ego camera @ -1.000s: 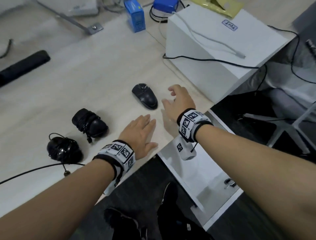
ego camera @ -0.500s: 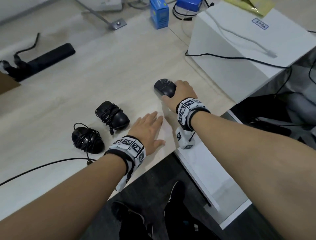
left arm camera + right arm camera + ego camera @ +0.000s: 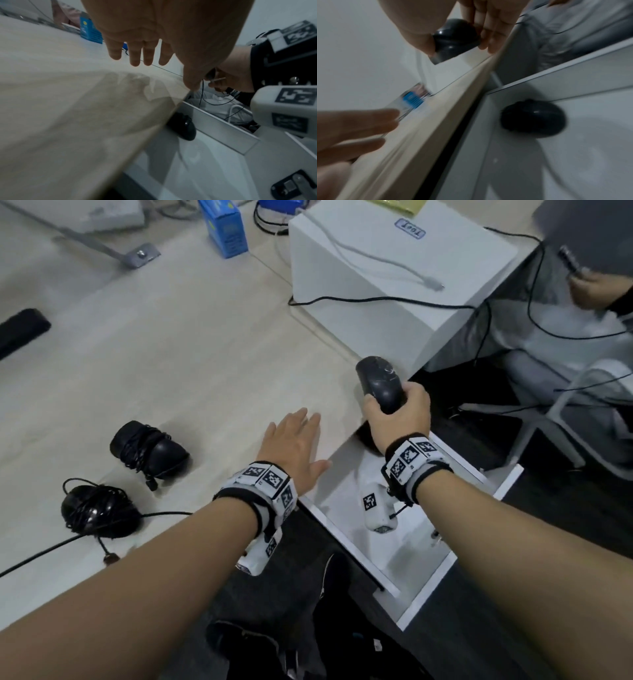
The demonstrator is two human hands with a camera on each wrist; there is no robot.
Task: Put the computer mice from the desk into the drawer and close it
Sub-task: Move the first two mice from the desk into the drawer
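Observation:
My right hand (image 3: 394, 409) grips a black mouse (image 3: 379, 383) lifted off the desk, at the desk's right edge above the open white drawer (image 3: 421, 563); the right wrist view shows this held mouse (image 3: 453, 39) between thumb and fingers. One black mouse (image 3: 184, 127) lies inside the drawer near its back, also seen as a dark mouse (image 3: 533, 119) in the right wrist view. Two black corded mice, one (image 3: 147, 448) and another (image 3: 97, 510), rest on the desk at left. My left hand (image 3: 294, 440) lies flat and open on the desk near the edge.
A large white box (image 3: 387, 282) with cables across it stands at the desk's back right. A blue carton (image 3: 224, 229) is behind. A black bar (image 3: 20, 332) lies at far left. Another person's hand (image 3: 592, 289) and chair are at right.
My right hand closed round the mouse on the desk, lifted it and carried it right to the desk edge over the drawer. The left hand stayed flat on the desk.

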